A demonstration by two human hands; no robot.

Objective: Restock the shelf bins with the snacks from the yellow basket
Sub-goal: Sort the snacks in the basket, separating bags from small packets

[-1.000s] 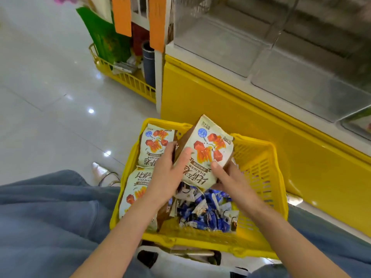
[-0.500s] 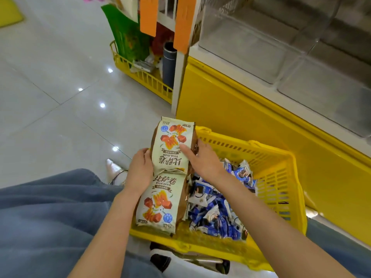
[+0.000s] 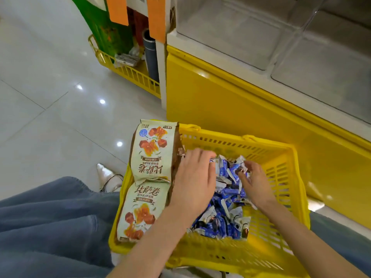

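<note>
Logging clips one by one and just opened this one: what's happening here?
A person has both hands in a yellow basket, in its pile of small blue packets. The left hand lies open over the pile, beside two cream snack bags along the basket's left side. The right hand curls its fingers into the pile; whether they hold a packet is unclear. The clear shelf bins above look empty.

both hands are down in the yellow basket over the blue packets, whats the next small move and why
Probably scoop: close both hands on a handful of the small blue packets. The left hand lies open over the pile's left edge, beside the cream snack bags; the right hand curls its fingers into it, grip unclear. The clear shelf bins above look empty.
</note>
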